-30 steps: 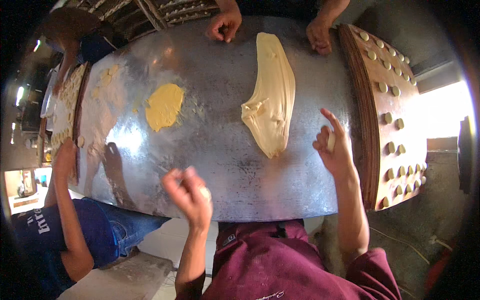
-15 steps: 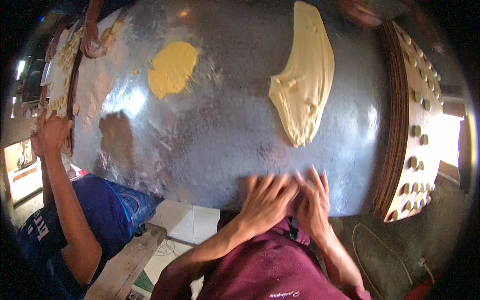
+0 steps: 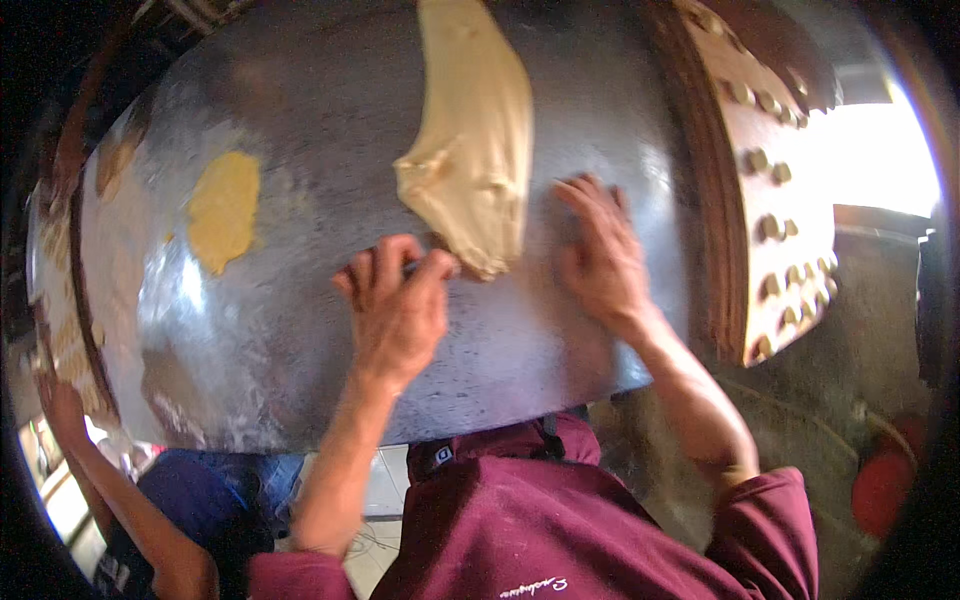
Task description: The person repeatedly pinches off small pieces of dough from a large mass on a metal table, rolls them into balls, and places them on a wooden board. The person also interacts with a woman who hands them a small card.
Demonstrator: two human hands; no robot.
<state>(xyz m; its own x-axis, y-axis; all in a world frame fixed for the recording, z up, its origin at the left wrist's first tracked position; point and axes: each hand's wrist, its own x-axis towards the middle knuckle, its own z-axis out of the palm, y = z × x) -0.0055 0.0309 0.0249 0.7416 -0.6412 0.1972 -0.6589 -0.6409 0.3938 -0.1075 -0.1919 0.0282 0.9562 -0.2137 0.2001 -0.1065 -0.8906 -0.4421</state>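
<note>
On a board (image 3: 755,195) sit pale discs (image 3: 768,228); beside dough (image 3: 470,120), left fingers (image 3: 391,262) curl, grip unclear, right fingers (image 3: 597,207) spread.

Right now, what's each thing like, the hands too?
Left hand: fingers curled; whether it holds something is unclear
Right hand: open, fingers extended
Pale dough: stretched long, creased
Yellow patch: spread flat
Boards: stacked
Small round pieces: separate, scattered on top

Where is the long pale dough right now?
In the head view, the long pale dough lies on the grey table at upper centre, its near end between the left hand and the right hand.
</note>
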